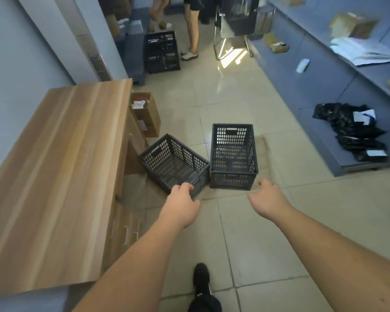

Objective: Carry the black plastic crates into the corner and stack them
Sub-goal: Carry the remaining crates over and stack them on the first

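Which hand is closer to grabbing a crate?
Probably the left hand: its fingers already curl at the near corner of the tilted crate. The right hand hangs open, short of the upright crate.
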Available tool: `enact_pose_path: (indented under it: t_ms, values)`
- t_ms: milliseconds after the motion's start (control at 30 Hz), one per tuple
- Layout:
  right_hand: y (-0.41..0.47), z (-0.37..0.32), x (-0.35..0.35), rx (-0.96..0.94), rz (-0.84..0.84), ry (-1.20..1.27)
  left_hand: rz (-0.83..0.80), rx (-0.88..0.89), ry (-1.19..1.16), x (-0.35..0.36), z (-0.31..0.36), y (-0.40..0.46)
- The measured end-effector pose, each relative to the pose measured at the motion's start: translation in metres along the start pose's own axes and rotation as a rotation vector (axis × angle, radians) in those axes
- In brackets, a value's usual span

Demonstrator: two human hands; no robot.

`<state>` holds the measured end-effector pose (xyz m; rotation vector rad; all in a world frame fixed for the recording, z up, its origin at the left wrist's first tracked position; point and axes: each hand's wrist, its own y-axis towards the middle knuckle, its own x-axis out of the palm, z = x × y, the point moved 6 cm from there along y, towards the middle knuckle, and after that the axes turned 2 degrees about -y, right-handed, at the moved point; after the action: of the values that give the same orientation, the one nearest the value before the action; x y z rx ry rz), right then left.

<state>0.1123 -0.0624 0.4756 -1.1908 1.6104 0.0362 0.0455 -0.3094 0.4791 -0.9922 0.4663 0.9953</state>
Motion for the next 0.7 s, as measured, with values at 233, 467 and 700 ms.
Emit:
enact_pose_path:
  t_ms: [233,467,700]
  values:
    - [0.071,-0.035,-0.032,0.053,0.067,0.012,-0.046,0.028,0.02,-0.024,0.039,0.099]
    - [0.122,-0.063,-0.057,0.089,0.082,0.04,-0.098,0.033,0.043,-0.039,0.074,0.172]
    - [0.195,-0.074,-0.101,0.122,0.089,0.026,-0.143,0.055,0.069,-0.039,0.125,0.242]
